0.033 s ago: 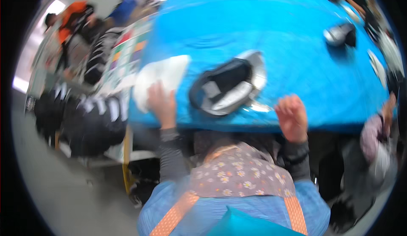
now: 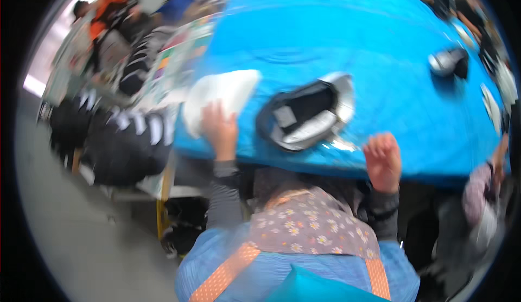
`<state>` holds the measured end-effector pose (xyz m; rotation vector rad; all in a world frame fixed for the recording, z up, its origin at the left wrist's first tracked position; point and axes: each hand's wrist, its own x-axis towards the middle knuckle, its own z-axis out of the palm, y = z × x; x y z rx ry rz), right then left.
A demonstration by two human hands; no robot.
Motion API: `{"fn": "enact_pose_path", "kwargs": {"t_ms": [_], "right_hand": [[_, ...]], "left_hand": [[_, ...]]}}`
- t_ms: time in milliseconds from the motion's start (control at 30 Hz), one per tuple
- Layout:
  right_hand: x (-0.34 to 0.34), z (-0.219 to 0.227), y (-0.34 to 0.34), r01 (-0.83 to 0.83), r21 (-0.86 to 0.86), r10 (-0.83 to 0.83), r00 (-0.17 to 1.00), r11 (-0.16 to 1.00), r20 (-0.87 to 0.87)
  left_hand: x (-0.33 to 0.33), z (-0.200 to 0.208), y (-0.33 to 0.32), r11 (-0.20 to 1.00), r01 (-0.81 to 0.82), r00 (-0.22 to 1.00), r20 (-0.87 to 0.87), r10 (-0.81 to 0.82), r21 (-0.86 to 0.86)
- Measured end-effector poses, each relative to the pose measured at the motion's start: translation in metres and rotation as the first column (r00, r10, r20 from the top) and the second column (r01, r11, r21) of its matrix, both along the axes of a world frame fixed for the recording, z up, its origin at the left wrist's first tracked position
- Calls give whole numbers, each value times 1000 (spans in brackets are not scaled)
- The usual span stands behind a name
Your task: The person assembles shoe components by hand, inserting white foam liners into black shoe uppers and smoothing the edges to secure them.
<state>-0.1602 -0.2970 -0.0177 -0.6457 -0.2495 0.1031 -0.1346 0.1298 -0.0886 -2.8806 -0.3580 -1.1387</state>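
My left hand (image 2: 220,132) lies with its fingers stretched out over the lower part of a flat white piece (image 2: 234,87) with a rounded outline. Whether that piece is paper or cloth cannot be made out. To its right a black and light grey cap (image 2: 305,112) rests on the blue tabletop with its dark inside showing, a pale label in it. My right hand (image 2: 383,162) is raised by the table's near edge, right of the cap and apart from it. Its fingers are loosely bent, and nothing shows in them.
Another black and grey cap (image 2: 449,63) sits far right on the blue table (image 2: 325,36). Dark piles (image 2: 127,150) with white stripes stand on a side table at left. People are at the right edge, one with a pink sleeve (image 2: 476,191), and at the upper left.
The whole scene has shifted slightly to the right and down in the view. My hands, the cap and the white piece keep nearly the same places relative to each other.
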Motion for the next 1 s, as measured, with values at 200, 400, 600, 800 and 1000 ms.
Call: {"fn": "enact_pose_path", "kwargs": {"t_ms": [200,400,600,800,1000], "right_hand": [[-4,-9,-9,-17,57,18,1000,998,-23],[-4,-7,-4,-3,-32,4,999,999,48],[-9,-14,-6,160,-290,-171,985,944,-13],[-7,-14,-12,0,-213,11,999,977,52],[-12,-8,-12,67,-229,-85,994,971,-67]], "left_hand": [[-3,2,-18,985,6,1000,8,-5,-175],[-12,10,-19,993,5,1000,5,-5,-118],[-10,14,-23,983,145,989,19,-144,-113],[-10,9,-19,968,211,972,131,-194,-136],[-8,7,-19,978,147,966,232,-109,-151]]}}
